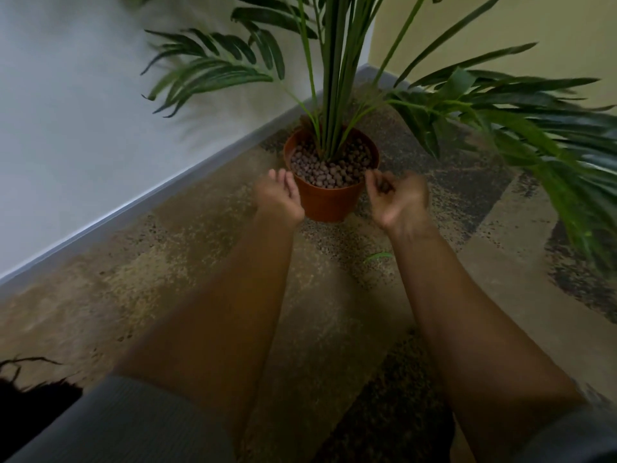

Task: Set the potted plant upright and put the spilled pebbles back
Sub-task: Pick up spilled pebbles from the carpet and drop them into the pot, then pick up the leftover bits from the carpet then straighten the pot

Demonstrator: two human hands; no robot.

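The orange plastic pot (329,202) stands upright on the patterned carpet in the room's corner, with green palm stems (334,95) rising from it. Brown clay pebbles (329,167) fill it to the rim. My left hand (278,198) hovers palm up at the pot's left side, fingers loosely curled and apart, nothing seen in it. At the right of the rim, my right hand (397,195) is cupped, and dark pebbles (384,186) show in its curled fingers. Both hands are blurred.
White wall with a grey skirting board (133,208) runs along the left; a yellow wall (500,38) stands behind. Long fronds (534,128) spread out to the right over the carpet. A small green leaf (379,256) lies on the floor under my right forearm.
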